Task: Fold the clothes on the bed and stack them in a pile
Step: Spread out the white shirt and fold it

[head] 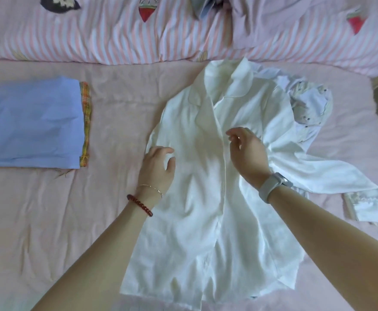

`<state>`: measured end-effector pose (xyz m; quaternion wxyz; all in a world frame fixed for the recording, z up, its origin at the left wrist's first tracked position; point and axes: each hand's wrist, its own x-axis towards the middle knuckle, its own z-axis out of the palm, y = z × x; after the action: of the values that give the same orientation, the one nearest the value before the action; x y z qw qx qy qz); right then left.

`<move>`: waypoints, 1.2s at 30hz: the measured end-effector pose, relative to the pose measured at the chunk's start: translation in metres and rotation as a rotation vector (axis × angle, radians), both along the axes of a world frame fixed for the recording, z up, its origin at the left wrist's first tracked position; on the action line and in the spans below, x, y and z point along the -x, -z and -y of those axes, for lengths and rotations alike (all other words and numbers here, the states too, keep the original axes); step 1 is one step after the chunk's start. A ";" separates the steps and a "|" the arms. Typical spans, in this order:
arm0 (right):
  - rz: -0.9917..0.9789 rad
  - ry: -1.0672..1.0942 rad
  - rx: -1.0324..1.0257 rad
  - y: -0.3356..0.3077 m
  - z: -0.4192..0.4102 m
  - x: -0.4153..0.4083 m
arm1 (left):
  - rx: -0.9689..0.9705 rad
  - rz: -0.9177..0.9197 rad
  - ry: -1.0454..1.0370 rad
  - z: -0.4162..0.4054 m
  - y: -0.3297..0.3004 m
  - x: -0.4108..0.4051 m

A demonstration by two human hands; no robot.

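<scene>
I can read no brand, label or writing on any of the clothes. My left hand [159,167] sits at the left edge of the white shirt [208,187], back up, fingers loosely curled with the thumb apart, holding nothing; the fingertips are close to the cloth, but I cannot tell whether they touch it. On that wrist I wear a red bead bracelet [140,205] and a thin gold chain [150,190]. My right hand [247,151] hovers over the middle of the shirt, near its front opening, wrist bent, fingers relaxed and half curled, gripping nothing. A pale watch [273,187] is strapped to that wrist.

The white shirt lies face up on the pink sheet [49,221], collar away from me, front closed, one long sleeve stretched off to the right. Under its right shoulder lies another crumpled pale garment [309,106]. Well apart to the left sits a folded blue garment [31,122] on top of a folded plaid one [86,122]. A striped quilt [116,34] with strawberry prints runs along the far side.
</scene>
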<state>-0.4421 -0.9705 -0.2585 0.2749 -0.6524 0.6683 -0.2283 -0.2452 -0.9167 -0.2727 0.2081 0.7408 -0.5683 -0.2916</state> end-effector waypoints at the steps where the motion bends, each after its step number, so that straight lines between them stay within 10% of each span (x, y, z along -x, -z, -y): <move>1: -0.027 -0.049 0.008 0.002 0.022 0.002 | 0.031 -0.014 0.060 0.022 -0.001 0.004; 10: -0.383 -0.474 -0.099 0.037 0.146 0.022 | -0.102 0.234 0.704 0.153 0.019 0.043; 17: -0.413 -0.646 -0.062 0.042 0.172 0.015 | 0.098 0.141 0.576 0.182 -0.005 0.007; 28: -0.100 -0.190 -0.038 0.025 0.175 0.004 | -0.095 0.224 0.369 0.239 0.017 0.039; 36: -0.324 0.187 0.087 0.016 0.070 0.063 | -0.349 0.169 0.419 0.239 0.044 0.064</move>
<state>-0.5055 -1.0406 -0.2749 0.1128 -0.6269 0.7511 -0.1736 -0.3091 -1.1561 -0.3169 -0.0354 0.6534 -0.6655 -0.3590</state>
